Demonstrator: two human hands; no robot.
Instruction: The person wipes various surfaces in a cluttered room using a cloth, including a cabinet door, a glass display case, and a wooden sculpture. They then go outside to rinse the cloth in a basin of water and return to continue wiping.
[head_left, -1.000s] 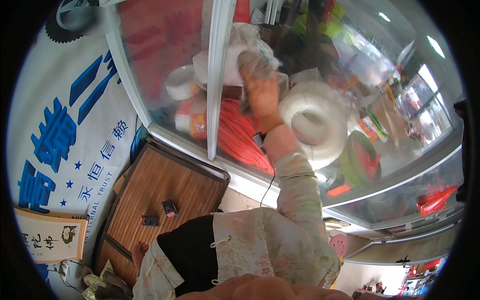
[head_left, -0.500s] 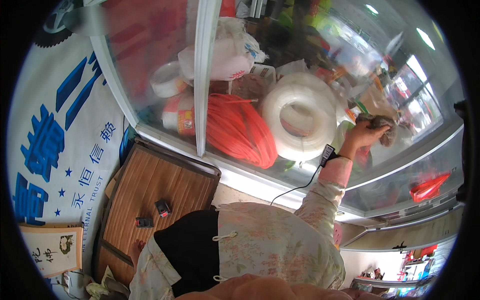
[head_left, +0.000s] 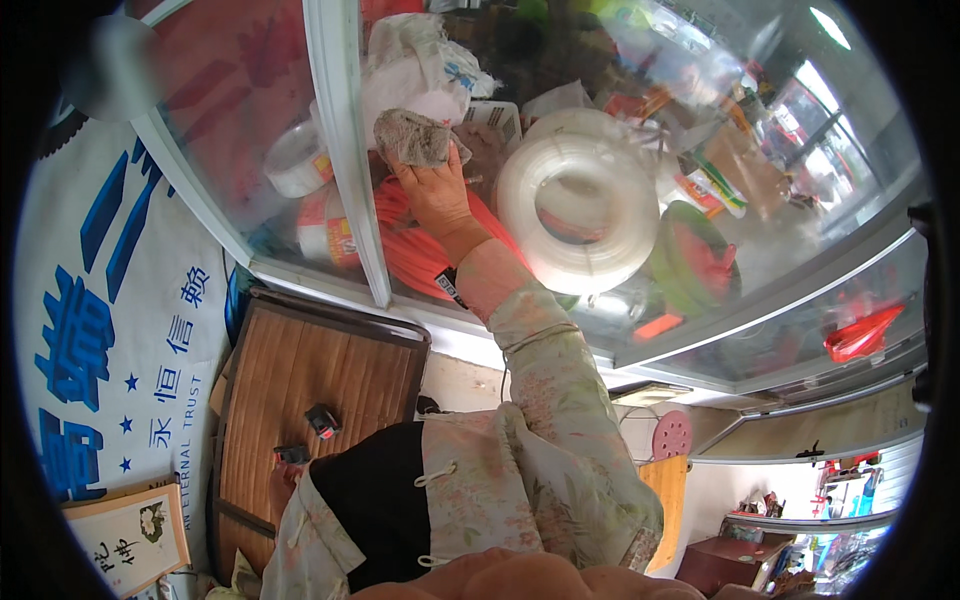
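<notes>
My right hand point(head_left: 432, 197) is stretched forward, its fingers wrapped round a grey-brown cloth point(head_left: 412, 138) pressed to the glass pane point(head_left: 560, 60) of a display case. Through the glass, just beyond that hand, are a red coil point(head_left: 413, 262) of hose or cord and a white plastic bag point(head_left: 405, 65). To their right sits a large translucent coil of hose point(head_left: 520, 215). My left hand point(head_left: 283, 488) is low at the left by the brown slatted tabletop point(head_left: 330, 350), near a small black device point(head_left: 291, 455). The sleeve partly covers it, and its fingers are not clear.
A white frame post point(head_left: 345, 150) divides the glass panes. Another black-and-red device point(head_left: 322, 420) lies on the tabletop. A white banner point(head_left: 150, 330) with blue print hangs at the left, above a framed picture point(head_left: 130, 535). A pink round stool seat point(head_left: 671, 436) stands at the right.
My right hand has swept the cloth across the glass from the right to the left, near the frame post. My left hand has shifted slightly, close to the small black device.
</notes>
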